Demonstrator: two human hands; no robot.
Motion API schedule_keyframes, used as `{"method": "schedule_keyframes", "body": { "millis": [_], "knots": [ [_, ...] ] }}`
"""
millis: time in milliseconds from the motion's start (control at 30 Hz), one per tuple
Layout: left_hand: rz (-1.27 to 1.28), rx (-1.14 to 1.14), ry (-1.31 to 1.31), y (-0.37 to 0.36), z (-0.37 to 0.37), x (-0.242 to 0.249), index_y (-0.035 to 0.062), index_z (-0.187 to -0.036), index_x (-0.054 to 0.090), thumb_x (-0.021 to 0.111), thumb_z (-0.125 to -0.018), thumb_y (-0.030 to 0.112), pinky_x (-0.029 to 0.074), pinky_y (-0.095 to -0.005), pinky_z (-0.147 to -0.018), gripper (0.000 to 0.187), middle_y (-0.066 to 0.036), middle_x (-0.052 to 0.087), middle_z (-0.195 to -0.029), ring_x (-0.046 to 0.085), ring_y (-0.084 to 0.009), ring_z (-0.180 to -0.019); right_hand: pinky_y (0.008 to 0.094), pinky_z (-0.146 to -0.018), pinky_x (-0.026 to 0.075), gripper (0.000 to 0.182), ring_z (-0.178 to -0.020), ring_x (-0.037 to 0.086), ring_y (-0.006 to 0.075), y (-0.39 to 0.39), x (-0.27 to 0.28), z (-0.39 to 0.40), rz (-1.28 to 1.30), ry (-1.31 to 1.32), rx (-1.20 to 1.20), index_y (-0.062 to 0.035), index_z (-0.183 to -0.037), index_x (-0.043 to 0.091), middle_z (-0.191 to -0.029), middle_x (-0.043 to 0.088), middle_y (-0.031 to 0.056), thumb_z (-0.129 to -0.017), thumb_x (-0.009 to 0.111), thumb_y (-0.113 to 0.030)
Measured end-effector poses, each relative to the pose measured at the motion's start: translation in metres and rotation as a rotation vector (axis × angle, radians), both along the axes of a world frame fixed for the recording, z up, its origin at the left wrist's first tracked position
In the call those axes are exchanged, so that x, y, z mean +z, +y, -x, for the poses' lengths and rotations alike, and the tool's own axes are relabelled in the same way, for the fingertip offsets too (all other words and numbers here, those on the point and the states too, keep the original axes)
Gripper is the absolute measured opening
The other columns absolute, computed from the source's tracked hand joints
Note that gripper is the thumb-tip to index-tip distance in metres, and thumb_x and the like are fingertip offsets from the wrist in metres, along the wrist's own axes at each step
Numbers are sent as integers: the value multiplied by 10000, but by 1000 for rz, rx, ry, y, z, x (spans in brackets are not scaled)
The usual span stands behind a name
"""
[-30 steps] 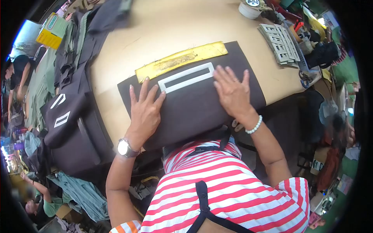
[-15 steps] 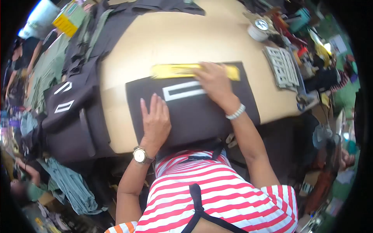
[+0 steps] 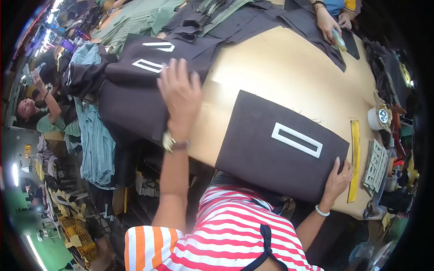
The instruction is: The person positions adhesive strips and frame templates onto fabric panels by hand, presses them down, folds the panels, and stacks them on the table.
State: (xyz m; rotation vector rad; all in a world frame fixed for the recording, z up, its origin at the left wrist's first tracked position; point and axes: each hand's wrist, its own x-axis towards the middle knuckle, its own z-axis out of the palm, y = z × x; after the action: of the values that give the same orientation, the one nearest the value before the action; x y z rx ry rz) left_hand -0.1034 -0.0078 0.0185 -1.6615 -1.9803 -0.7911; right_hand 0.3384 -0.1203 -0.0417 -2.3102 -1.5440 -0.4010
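Note:
A dark fabric panel [image 3: 271, 167] with a white rectangular outline [image 3: 297, 140] on it lies across the front of the table. My right hand [image 3: 338, 178] rests at the panel's right edge, its fingers stretched out. To the left, more dark fabric [image 3: 131, 99] carries white outlined shapes and hangs partly over the table's side. My left hand [image 3: 181, 97], slightly blurred, is over the right part of that fabric with fingers outstretched and nothing visible in them. A flat yellow strip [image 3: 354, 160], like a ruler, lies just right of my right hand.
A light plastic rack [image 3: 375, 165] and a round white container [image 3: 379, 118] sit at the table's right side. Across the table, another person's hand [image 3: 327, 25] holds a pale yellowish object [image 3: 338, 40] over dark cloth. Green garments [image 3: 140, 20] are piled at the far left.
My right hand has left the yellow strip, which now lies right of the panel, and is at the panel's edge. My left hand has gone from the panel to the fabric at left. The view has turned left.

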Motion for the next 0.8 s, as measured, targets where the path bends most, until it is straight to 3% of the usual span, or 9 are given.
{"method": "schedule_keyframes", "body": {
  "millis": [67,133,167,333,433,633,667,800],
  "knots": [
    [47,128,116,28,47,4,44,-1175,600,560,-888,208,362,-488,-1004,333,-145,563,-1260,463,-350,-1229,439,-908,422,419,-1061,536,354,-1,-3,4,-23,-30,-6,38,-1143,604,-1152,569,194,-908,588,-308],
    [225,37,7,57,94,18,50,-1090,633,565,-843,116,443,-422,-911,265,-125,625,-1123,578,-301,-1056,439,-912,418,414,-1067,532,352,0,-4,8,-37,-33,-15,39,-1139,605,-1149,571,192,-905,593,-302],
    [137,-97,-24,71,116,14,61,-1026,643,599,-791,92,466,-452,-853,241,-133,648,-1002,607,-315,-978,440,-913,418,410,-1069,531,351,0,-4,8,-37,-23,-14,37,-1137,606,-1148,571,191,-903,596,-299],
    [453,-292,175,107,157,12,68,-1042,636,593,-749,57,488,-444,-834,297,-146,641,-1056,614,-333,-970,444,-922,413,397,-1076,527,359,0,-5,7,-23,-22,-11,32,-1135,606,-1152,572,191,-904,596,-290],
    [490,-216,173,110,160,10,77,-1051,639,615,-754,77,490,-445,-835,298,-134,651,-1026,620,-318,-976,446,-926,412,390,-1087,524,366,0,-7,4,-20,-30,-11,28,-1141,605,-1157,570,194,-912,585,-288],
    [435,-151,166,104,167,20,81,-917,690,687,-753,134,485,-392,-792,172,-106,666,-903,622,-276,-923,446,-916,413,373,-1065,527,357,1,-5,7,-31,-43,-4,34,-1134,603,-1138,570,184,-907,595,-261],
    [294,-219,209,109,174,24,85,-864,702,686,-761,159,485,-388,-773,128,-103,662,-867,624,-277,-866,446,-918,412,372,-1066,527,358,1,-5,7,-31,-40,-7,34,-1135,602,-1138,569,185,-908,593,-261],
    [246,-88,140,157,186,37,103,-854,699,658,-768,218,487,-405,-781,149,-102,640,-854,615,-299,-920,448,-924,408,368,-1073,523,361,0,-9,4,-28,-53,-6,33,-1138,600,-1143,567,187,-913,587,-257]
  ]
}}
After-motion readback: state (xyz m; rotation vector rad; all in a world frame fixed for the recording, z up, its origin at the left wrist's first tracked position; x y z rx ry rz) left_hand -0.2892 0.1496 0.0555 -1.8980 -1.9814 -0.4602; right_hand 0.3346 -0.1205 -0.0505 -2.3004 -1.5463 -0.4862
